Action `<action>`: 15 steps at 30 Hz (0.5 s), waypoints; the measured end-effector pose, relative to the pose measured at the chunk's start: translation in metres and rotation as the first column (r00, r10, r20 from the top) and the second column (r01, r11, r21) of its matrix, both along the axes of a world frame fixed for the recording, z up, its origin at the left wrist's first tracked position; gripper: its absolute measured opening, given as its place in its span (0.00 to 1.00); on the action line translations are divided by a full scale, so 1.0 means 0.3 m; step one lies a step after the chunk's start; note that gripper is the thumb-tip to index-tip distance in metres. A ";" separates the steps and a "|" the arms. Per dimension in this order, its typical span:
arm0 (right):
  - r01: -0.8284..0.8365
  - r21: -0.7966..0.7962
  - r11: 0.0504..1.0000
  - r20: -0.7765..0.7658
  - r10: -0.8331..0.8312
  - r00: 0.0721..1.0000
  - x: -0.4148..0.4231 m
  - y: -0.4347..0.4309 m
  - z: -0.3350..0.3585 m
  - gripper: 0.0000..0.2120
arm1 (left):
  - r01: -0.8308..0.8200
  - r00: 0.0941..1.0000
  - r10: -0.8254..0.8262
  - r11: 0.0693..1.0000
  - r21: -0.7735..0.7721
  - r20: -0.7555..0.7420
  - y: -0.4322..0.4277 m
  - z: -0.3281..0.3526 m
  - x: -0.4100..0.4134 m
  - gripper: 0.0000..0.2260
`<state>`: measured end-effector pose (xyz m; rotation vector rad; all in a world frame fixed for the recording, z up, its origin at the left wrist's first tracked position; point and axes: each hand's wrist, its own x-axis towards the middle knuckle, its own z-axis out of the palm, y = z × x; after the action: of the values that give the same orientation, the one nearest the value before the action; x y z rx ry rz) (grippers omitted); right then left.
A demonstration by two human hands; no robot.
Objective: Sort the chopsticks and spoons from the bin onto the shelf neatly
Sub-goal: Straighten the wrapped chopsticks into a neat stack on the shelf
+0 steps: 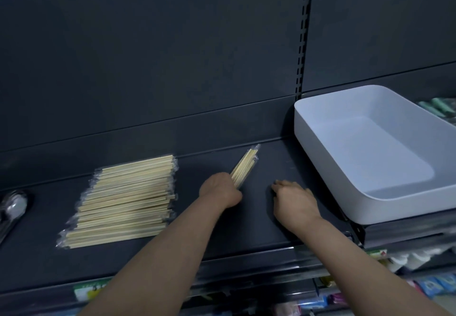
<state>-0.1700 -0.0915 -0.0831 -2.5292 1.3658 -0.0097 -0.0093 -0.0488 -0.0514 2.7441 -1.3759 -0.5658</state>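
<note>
Our left hand (220, 190) grips a wrapped chopstick bundle (244, 166) pointing to one o'clock; our right hand (294, 201) rests flat, holding nothing. At three o'clock the white bin (320, 153) holds nothing; stacked chopsticks (123, 201) and spoons (12, 211) lie at nine on the shelf (197, 239).

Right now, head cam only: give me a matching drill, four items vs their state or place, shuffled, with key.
Items:
1. chopstick stack
2. white bin
3. left hand
4. spoons

States or places:
A. far left edge of the shelf
B. empty, at the right
C. gripping a few wrapped chopsticks
D. lying flat, left of both hands

Pairs: 1-D, 2-B, 3-C, 4-A
</note>
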 end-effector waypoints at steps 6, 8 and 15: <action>-0.025 0.174 0.984 0.173 -0.005 0.985 0.064 -0.007 0.033 0.18 | -0.182 0.906 0.016 0.916 -0.357 -0.423 0.025 0.006 0.055 0.09; -0.151 0.442 0.884 0.384 -0.034 0.923 0.095 0.007 0.043 0.28 | -0.261 0.843 -0.073 0.811 -0.524 -0.533 0.027 0.047 0.042 0.06; -0.462 0.537 0.706 0.800 -0.252 0.544 0.176 0.039 0.096 0.11 | -0.300 0.754 -0.329 0.597 -0.744 -0.568 0.036 0.174 -0.018 0.08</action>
<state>-0.1171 -0.0799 -0.0543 -1.5200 0.5758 -0.5167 -0.0148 -0.0380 0.0008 1.5364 -1.0580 -0.6121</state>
